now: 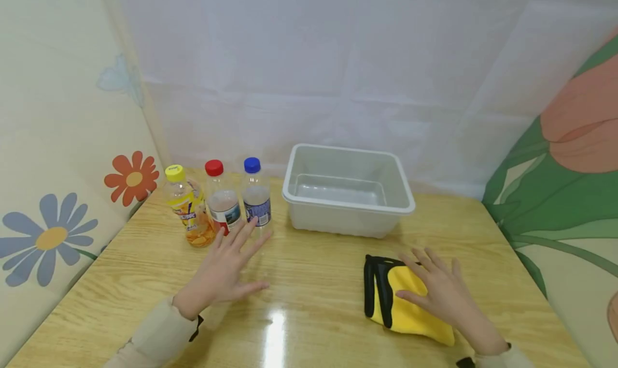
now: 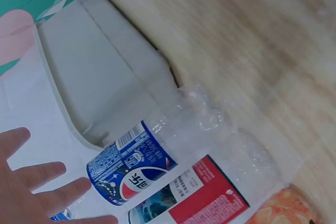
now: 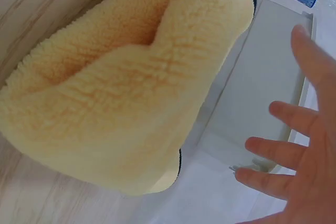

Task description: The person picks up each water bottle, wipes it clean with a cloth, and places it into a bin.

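My left hand (image 1: 224, 271) is spread in front of three plastic bottles and holds nothing. Those are a yellow-capped bottle (image 1: 185, 207) with orange contents, a red-capped bottle (image 1: 223, 201) and a blue-capped bottle (image 1: 257, 196) with a blue label, all upright. Over a folded yellow cloth with black edging (image 1: 405, 303), my right hand (image 1: 441, 290) hovers with fingers apart. In the right wrist view the fuzzy yellow cloth (image 3: 121, 103) lies beside that hand, with a gap between them. The left wrist view shows the blue-labelled bottle (image 2: 131, 163) near my left fingers.
A light grey plastic bin (image 1: 345, 218) stands at the back middle of the wooden table (image 1: 309, 282), right of the bottles. Behind it hangs a white sheet (image 1: 309, 73). Flower-patterned panels border the table left and right.
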The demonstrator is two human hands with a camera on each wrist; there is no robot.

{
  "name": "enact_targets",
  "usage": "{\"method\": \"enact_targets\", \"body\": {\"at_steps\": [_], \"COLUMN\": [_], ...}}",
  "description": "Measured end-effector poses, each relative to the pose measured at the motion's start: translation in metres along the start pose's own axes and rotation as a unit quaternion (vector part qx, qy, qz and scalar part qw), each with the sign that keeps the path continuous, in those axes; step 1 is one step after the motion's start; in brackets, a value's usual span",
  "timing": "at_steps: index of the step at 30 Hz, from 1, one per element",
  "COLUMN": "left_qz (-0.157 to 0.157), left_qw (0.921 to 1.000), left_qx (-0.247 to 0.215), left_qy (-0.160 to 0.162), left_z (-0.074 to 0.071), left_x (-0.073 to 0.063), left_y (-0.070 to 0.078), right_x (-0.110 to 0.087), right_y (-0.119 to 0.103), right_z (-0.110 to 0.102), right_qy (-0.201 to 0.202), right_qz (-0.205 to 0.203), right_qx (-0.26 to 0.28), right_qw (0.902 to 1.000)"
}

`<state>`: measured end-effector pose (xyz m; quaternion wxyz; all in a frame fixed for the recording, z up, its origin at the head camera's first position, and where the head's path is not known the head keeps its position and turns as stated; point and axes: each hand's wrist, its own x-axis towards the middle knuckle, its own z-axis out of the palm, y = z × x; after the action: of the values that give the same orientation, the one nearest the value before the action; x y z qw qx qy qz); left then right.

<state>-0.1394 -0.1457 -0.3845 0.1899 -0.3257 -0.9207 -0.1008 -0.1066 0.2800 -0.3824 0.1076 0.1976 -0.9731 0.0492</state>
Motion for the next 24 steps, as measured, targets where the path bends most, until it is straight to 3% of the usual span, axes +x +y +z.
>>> {"method": "enact_targets", "body": {"at_steps": [5, 9, 14, 17, 24], "left_qz": [0.037, 0.068, 0.069, 0.059, 0.035], "left_qw": [0.9953, 0.9830, 0.9684, 0.9626, 0.9551], "left_qx": [-0.039, -0.062, -0.065, -0.068, -0.092], "left_qy": [0.081, 0.159, 0.231, 0.256, 0.279], "left_z": [-0.003, -0.007, -0.014, -0.019, -0.030], "left_x": [0.011, 0.027, 0.044, 0.051, 0.066], "left_y": [-0.003, -0.004, -0.007, -0.008, -0.014], "right_x": [0.001, 0.001, 0.002, 0.001, 0.003], "right_y": [0.000, 0.001, 0.001, 0.002, 0.005], "right_z": [-0.001, -0.001, -0.001, -0.001, -0.004], "right_qy": [0.008, 0.025, 0.021, 0.011, -0.010], "right_qz": [-0.014, -0.037, -0.034, -0.033, -0.066], "right_qx": [-0.007, 0.007, 0.018, 0.021, 0.021], "right_qw": [0.9998, 0.9990, 0.9991, 0.9992, 0.9976]}}
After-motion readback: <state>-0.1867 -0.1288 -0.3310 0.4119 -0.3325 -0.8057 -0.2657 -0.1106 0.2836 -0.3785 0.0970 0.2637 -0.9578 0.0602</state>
